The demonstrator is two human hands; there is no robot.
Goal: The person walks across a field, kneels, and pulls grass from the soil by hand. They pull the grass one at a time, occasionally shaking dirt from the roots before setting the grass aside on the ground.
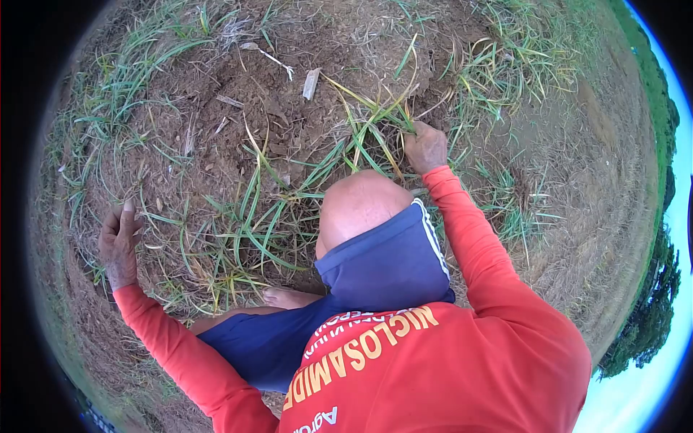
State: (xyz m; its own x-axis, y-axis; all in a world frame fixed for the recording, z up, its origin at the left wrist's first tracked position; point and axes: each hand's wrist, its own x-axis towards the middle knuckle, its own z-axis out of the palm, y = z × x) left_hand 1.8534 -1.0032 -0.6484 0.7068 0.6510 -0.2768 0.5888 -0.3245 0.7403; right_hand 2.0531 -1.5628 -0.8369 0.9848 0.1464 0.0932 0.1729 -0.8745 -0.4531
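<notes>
The grass clump [375, 137] sits at the far middle of the bare dirt patch [303, 65], just beyond the person's bent knee [357, 206], and the right hand [426, 148] is clenched around a bunch of its blades down low, close to where they come out of the soil. Those long green and yellow blades look thin, floppy and light, so they'd probably bend every which way and snap or slip if grabbed near the tips; the base, where the stems bunch together, looks like the only firm place to grip, and the roots likely hold harder than the leaves do. The left hand [119, 242] is over on the near left, fingers spread and pressed flat on the ground, holding nothing, just next to another spread of loose grass blades [231, 238] lying across the soil. A bare foot [289, 296] pokes out under the blue shorts [382, 263], and the orange long sleeves [469, 231] run out to both hands. A pale dry scrap [311, 83] lies on the far dirt, well apart from either hand. Thicker grass tufts [520, 65] ring the patch on the far right.
</notes>
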